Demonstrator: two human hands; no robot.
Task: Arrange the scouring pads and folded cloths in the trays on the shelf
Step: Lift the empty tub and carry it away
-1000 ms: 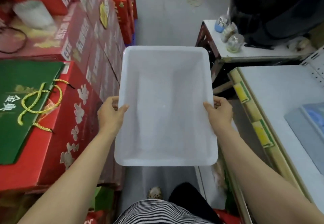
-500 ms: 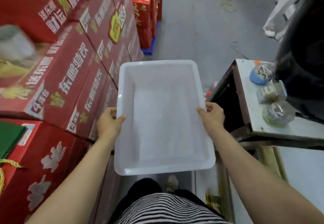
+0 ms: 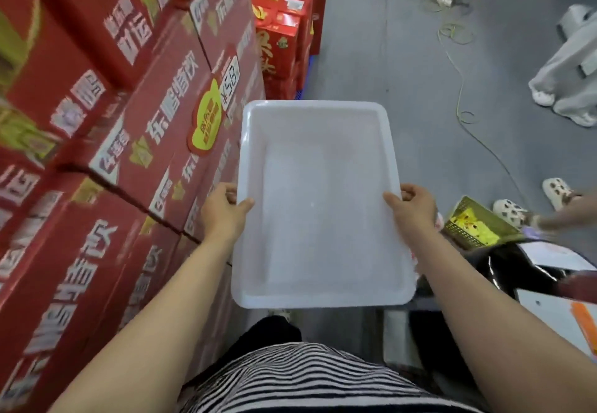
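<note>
Tray (image 3: pixel 316 235), white translucent rectangular plastic, empty, held level before the body: left hand (image 3: pixel 223 210) grips its left rim, right hand (image 3: pixel 412 207) grips its right rim. Risk, as judged: its left edge clips the stacked red printed cartons (image 3: pixel 129 154) close at left, or a foot snags the thin green cable (image 3: pixel 460 89) on the far grey floor (image 3: pixel 371 57).

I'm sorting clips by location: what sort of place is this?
Likely a shop or stockroom aisle: stacked red printed cardboard cartons bearing a yellow price label, more red gift boxes further along, and a bare grey floor.
</note>
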